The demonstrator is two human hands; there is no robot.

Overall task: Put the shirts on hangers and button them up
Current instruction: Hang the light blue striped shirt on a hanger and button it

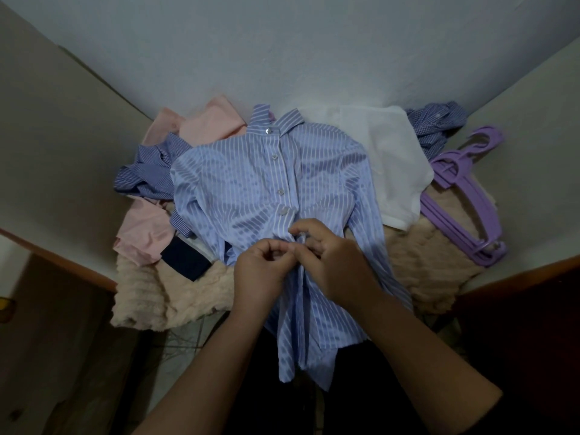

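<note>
A light blue shirt with white stripes [238, 183] lies front up on a beige fuzzy blanket [147, 296], its collar toward the wall and its hem hanging off the near edge. Several buttons down from the collar are fastened. My left hand [262, 274] and my right hand [332, 262] meet at the placket below the lowest fastened button, each pinching one edge of the fabric. A hanger inside the shirt cannot be made out. Purple plastic hangers [464, 196] lie stacked at the right.
Other shirts lie behind and beside the striped one: a pink one [204, 124], a dark blue striped one [150, 171], a white one [389, 152], a blue checked one [436, 127]. A dark navy cloth [185, 259] lies at the left. Walls close in on three sides.
</note>
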